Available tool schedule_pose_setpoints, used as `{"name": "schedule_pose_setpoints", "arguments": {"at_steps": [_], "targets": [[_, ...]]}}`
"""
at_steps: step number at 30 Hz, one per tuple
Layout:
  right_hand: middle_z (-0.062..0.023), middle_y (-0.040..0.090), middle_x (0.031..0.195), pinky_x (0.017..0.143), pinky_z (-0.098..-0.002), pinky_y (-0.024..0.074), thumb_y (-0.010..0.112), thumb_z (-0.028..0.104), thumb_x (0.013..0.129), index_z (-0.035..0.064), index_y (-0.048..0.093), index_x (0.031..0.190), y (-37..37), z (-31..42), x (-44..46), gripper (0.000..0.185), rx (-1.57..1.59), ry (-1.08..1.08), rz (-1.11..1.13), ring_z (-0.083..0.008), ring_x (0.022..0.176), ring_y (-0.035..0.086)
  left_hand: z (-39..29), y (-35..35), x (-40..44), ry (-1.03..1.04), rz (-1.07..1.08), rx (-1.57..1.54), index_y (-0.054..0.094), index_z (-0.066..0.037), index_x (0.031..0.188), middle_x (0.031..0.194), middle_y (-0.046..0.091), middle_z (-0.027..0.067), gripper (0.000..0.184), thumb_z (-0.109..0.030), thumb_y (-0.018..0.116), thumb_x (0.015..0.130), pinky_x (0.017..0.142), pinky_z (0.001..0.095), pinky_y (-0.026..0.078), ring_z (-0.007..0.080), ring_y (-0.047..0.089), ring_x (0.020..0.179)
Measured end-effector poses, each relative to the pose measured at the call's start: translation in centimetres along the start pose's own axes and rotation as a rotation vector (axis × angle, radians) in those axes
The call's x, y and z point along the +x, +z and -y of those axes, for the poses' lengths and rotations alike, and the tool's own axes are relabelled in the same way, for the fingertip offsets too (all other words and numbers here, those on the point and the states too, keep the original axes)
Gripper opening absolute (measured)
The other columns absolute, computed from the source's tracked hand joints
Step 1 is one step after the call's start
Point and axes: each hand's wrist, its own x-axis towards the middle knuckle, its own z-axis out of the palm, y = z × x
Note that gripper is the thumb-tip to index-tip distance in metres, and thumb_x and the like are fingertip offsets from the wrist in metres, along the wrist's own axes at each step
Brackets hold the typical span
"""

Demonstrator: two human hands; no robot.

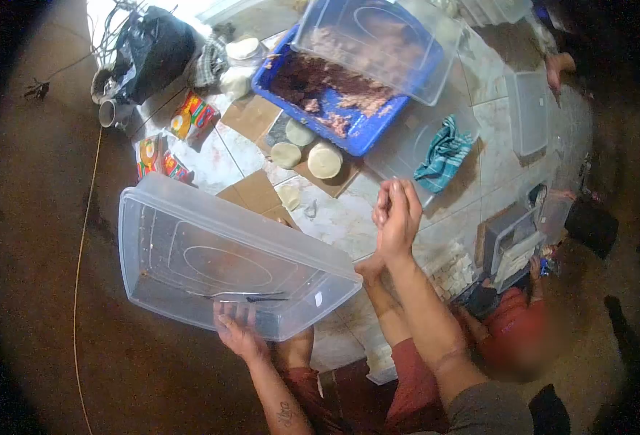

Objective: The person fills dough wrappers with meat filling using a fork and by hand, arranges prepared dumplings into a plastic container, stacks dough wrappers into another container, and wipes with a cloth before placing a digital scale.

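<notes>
A clear plastic bin (189, 268) is tilted in front of me, its open side facing me. My left hand (239, 330) grips its lower near edge, fingers wrapped round the wall. Inside the bin lie thin utensils with dark handles (266, 298). My right hand (398, 216) is raised to the right of the bin, apart from it, with fingers bent and pressed together; whether anything is in them is hidden. Beyond it, a teal checked cloth (445, 154) rests on a clear lid. A blue tub (363, 141) holds minced pink filling (334, 87), partly covered by another clear lid (378, 43).
Stacks of round pale wrappers (325, 160) sit on cardboard pieces (251, 119). Colourful packets (192, 118), a grey cup (110, 114) and a black bag (152, 54) are at the left. Another person in red (512, 326) sits at the right near a grey container (512, 235).
</notes>
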Motion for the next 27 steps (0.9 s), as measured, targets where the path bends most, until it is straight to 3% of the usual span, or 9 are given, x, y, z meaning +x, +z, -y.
{"name": "schedule_pose_setpoints", "arguments": {"at_steps": [3,5,9,12,17,19,24,25,27], "targets": [[-0.0066,0.058,0.088,0.059,-0.0249,0.0468,0.067,0.026,0.090,0.0004,0.056,0.109,-0.6,-10.2,7.5,0.034,-0.234,0.114,-0.021,-0.0118,0.070,0.055,-0.3,-0.5,0.8,-0.031,-0.010,-0.010,0.033,-0.007,0.145,0.141,0.041,0.0211,0.068,-0.049,0.055,0.096,0.093,0.0529,0.048,0.0379,0.047,0.123],[-0.0138,0.060,0.101,0.079,-0.0332,0.0503,0.078,0.031,0.079,-0.0044,0.054,0.114,0.2,-17.3,11.7,0.055,-0.602,-0.072,-0.157,-0.0214,0.089,0.059,-0.4,-0.6,1.2,-0.034,-0.009,-0.023,0.034,-0.007,0.145,0.141,0.041,0.0208,0.067,-0.048,0.054,0.096,0.093,0.0529,0.048,0.0377,0.047,0.123],[-0.0259,0.052,0.123,0.093,-0.0396,0.0466,0.081,0.030,0.074,-0.0100,0.043,0.126,2.6,-21.6,16.5,0.076,-0.812,0.036,-0.160,-0.0317,0.110,0.054,-1.0,-1.4,2.3,-0.008,0.007,-0.044,0.033,-0.008,0.146,0.144,0.039,0.0207,0.065,-0.046,0.053,0.097,0.095,0.0544,0.046,0.0387,0.045,0.125],[-0.0220,0.057,0.123,0.095,-0.0369,0.0440,0.084,0.034,0.070,-0.0079,0.056,0.118,4.8,-18.9,14.9,0.069,-0.386,0.114,-0.150,-0.0284,0.112,0.056,-2.0,-1.3,2.5,-0.006,-0.048,-0.041,0.033,-0.009,0.146,0.146,0.036,0.0210,0.064,-0.045,0.052,0.097,0.096,0.0558,0.044,0.0404,0.043,0.127],[-0.0147,0.064,0.112,0.091,-0.0371,0.0469,0.081,0.029,0.074,0.0006,0.059,0.121,4.0,-19.7,12.9,0.059,-0.726,-0.097,-0.182,-0.0267,0.101,0.061,-1.6,-2.3,2.8,-0.015,-0.094,-0.080,0.034,-0.010,0.146,0.147,0.035,0.0202,0.062,-0.045,0.052,0.098,0.097,0.0569,0.042,0.0415,0.040,0.128],[-0.0130,0.064,0.108,0.090,-0.0360,0.0472,0.080,0.027,0.076,-0.0004,0.057,0.122,4.1,-19.7,11.9,0.058,-0.500,-0.185,-0.174,-0.0260,0.097,0.062,-1.4,-2.3,2.9,-0.024,-0.092,-0.091,0.034,-0.011,0.146,0.147,0.035,0.0197,0.061,-0.045,0.052,0.098,0.097,0.0569,0.042,0.0416,0.040,0.128],[-0.0135,0.063,0.116,0.097,-0.0409,0.0482,0.068,0.007,0.086,-0.0020,0.057,0.120,8.5,-17.0,13.3,0.036,0.365,0.140,0.236,-0.0240,0.108,0.061,-1.7,-1.8,2.7,-0.010,-0.065,-0.060,0.035,-0.010,0.146,0.146,0.037,0.0187,0.060,-0.044,0.051,0.098,0.096,0.0564,0.043,0.0395,0.043,0.125],[-0.0152,0.061,0.119,0.097,-0.0410,0.0480,0.069,0.009,0.087,-0.0056,0.047,0.129,9.7,-17.3,14.5,0.049,0.381,0.145,0.256,-0.0258,0.106,0.062,-1.7,-1.8,2.7,-0.010,-0.064,-0.052,0.035,-0.010,0.146,0.146,0.037,0.0187,0.060,-0.044,0.051,0.098,0.096,0.0564,0.043,0.0395,0.043,0.125],[-0.0227,0.042,0.142,0.110,-0.0415,0.0331,0.077,0.023,0.081,-0.0100,0.032,0.140,11.7,-19.8,17.2,0.081,0.235,0.181,-0.019,-0.0308,0.131,0.043,-1.8,-1.9,2.9,-0.007,-0.055,-0.045,0.035,-0.010,0.146,0.146,0.037,0.0183,0.061,-0.045,0.051,0.098,0.096,0.0556,0.043,0.0383,0.045,0.123]]}}
